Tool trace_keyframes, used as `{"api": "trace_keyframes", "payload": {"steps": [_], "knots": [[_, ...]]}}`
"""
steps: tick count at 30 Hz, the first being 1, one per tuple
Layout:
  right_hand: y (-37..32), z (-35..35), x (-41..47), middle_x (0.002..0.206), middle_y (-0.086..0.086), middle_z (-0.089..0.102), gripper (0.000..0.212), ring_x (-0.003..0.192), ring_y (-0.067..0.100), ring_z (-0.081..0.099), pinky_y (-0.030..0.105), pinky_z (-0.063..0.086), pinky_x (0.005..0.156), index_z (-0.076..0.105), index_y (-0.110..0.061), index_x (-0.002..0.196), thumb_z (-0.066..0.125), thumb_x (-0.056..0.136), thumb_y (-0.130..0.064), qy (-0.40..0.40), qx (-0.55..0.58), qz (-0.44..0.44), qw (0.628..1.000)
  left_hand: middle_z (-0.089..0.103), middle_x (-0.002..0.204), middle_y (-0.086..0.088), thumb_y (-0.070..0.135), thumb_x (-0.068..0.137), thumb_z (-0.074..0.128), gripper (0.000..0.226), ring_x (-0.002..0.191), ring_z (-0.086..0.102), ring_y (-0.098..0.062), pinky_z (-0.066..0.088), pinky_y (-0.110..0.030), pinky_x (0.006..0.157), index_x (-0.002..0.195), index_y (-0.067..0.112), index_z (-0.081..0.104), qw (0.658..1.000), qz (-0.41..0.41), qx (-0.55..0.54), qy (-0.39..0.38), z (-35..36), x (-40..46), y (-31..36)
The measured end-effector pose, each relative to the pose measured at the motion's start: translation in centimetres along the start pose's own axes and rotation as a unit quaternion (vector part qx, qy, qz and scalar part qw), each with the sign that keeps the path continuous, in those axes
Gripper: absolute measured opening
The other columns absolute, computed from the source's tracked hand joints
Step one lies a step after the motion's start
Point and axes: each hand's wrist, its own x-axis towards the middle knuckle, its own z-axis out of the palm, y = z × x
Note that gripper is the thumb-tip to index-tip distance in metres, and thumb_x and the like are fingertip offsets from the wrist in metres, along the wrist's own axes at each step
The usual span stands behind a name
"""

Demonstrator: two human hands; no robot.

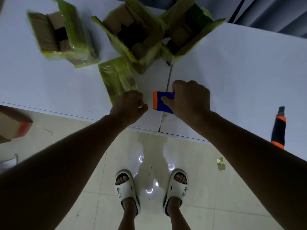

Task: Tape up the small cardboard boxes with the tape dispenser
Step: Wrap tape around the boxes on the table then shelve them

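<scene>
White tabletop [232,77] filled the upper half of the frame, with pale floor tiles and a pair of feet in white slippers below its near edge. At centre, the right hand [191,100] was curled round a blue tape dispenser with an orange front edge [162,101], thumb pressed on its upper face. Just to its left, the left hand [131,105] had its fingers bunched in a pinch on what appeared to be the free end of tape, touching the near end of a small closed cardboard box wrapped in yellow-green tape [118,77]; the tape itself was too faint to make out. The step in hand seemed to be drawing or finishing a strip on that closed box. The next move would call for keeping the strip taut and either laying it flat along the box or tearing it at the dispenser's edge. Counted: four yellow-green taped cardboard boxes on the table, three of them open-flapped across the top of the frame, one closed by the hands; one dispenser; one black-and-orange utility knife [279,128] at the right edge; one plain brown carton with an orange stripe [15,125] at far left.
</scene>
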Motion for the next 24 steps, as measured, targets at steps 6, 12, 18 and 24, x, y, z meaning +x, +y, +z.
{"api": "trace_keyframes", "payload": {"steps": [6,12,18,24], "knots": [[0.2,0.1,-2.2,0.085,-0.002,0.059,0.041,0.073,0.014,0.050,0.028,0.038,0.064,0.059,-0.017,0.101,0.060,0.088,-0.055,-0.002,0.023,0.012,1.000,0.044,0.064,0.005,0.032,0.090,0.067,0.045,0.061,0.049,-0.017,0.034,-0.026,0.057,0.060,0.026,0.034,0.999,-0.038,0.030,-0.006,-0.1,-0.1,1.1],[0.6,-0.5,-3.5,0.092,0.000,0.066,0.041,0.073,0.013,0.050,0.027,0.038,0.065,0.059,-0.018,0.102,0.061,0.088,-0.056,0.013,0.037,0.018,0.999,0.047,0.061,0.002,0.026,0.094,0.059,0.039,0.056,0.044,-0.006,0.031,-0.023,0.051,0.059,0.020,0.042,0.995,-0.089,0.033,-0.003,-0.4,-0.1,2.4],[0.4,-0.7,-4.9,0.079,-0.004,0.054,0.033,0.071,0.014,0.052,0.028,0.037,0.062,0.046,-0.023,0.087,0.060,0.089,-0.054,0.023,0.045,0.024,0.998,0.043,0.057,0.004,0.017,0.093,0.056,0.040,0.053,0.047,-0.011,0.035,-0.024,0.051,0.058,0.020,0.038,0.995,-0.067,0.074,-0.007,0.2,-4.0,3.1],[0.0,-0.1,-5.9,0.077,-0.006,0.053,0.033,0.071,0.014,0.052,0.028,0.037,0.063,0.045,-0.022,0.086,0.060,0.089,-0.052,0.013,0.054,0.026,0.998,0.040,0.063,0.006,0.018,0.090,0.066,0.043,0.064,0.050,-0.018,0.034,-0.027,0.061,0.061,0.022,0.035,0.997,-0.057,0.055,0.005,0.8,-4.5,2.4]]}}
